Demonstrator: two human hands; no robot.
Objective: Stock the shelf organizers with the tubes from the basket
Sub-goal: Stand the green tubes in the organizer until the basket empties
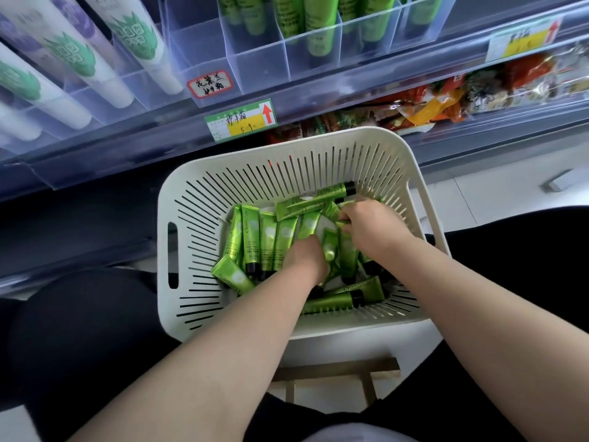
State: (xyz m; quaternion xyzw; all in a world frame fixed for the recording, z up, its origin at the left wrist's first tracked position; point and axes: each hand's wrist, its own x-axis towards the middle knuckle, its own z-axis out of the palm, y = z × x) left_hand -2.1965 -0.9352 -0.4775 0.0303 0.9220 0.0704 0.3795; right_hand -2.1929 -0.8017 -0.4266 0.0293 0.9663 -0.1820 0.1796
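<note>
Tubes (pixel 251 240) lie heaped in the basket (pixel 197 218), which sits in front of you below the shelf (pixel 127 138). Your right hand (pixel 369 224) is at the far right of the heap, its fingers curled round tubes there. Your left hand (pixel 304 256) digs into the middle of the heap. Its fingers are buried, so whether they grip cannot be told. More tubes stand in the organizers (pixel 255 71) above.
</note>
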